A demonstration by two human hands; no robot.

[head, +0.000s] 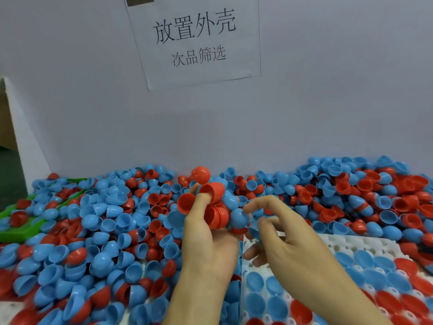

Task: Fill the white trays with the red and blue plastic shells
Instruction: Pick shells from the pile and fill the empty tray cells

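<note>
My left hand (pixel 206 240) is raised over the pile and grips a clump of red and blue shells (pixel 210 202), with stacked red ones poking out above my fingers. My right hand (pixel 288 235) is beside it, with index finger and thumb at a blue shell (pixel 239 218) on the clump's right side. Below my right forearm lies a white tray (pixel 365 245) whose pockets hold several blue and red shells. A deep pile of loose red and blue shells (pixel 105 231) covers the table all around.
A white board (pixel 328 113) with a paper sign (pixel 196 41) stands upright behind the pile. A green tray (pixel 28 228) sits half buried at the left. A white side panel (pixel 25 137) closes the left end.
</note>
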